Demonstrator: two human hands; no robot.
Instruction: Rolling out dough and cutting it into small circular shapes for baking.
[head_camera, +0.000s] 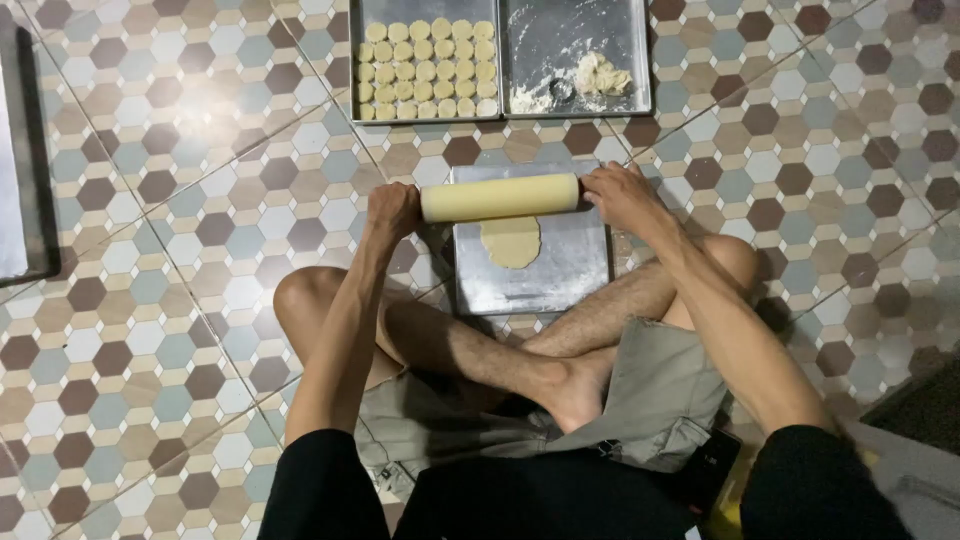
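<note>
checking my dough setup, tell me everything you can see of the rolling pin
The rolling pin is a plain pale cream cylinder, smooth, probably wood. It lies level, crosswise to the person, over the far edge of a metal tray on the tiled floor. The left hand grips one end and the right hand the other, so the handles are hidden. A flattened sheet of dough sticks out from under its near side.

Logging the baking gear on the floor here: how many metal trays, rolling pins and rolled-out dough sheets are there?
Rectangular metal trays: 3
Pale wooden rolling pin: 1
Flat yellow dough sheet: 1
Total: 5
</note>
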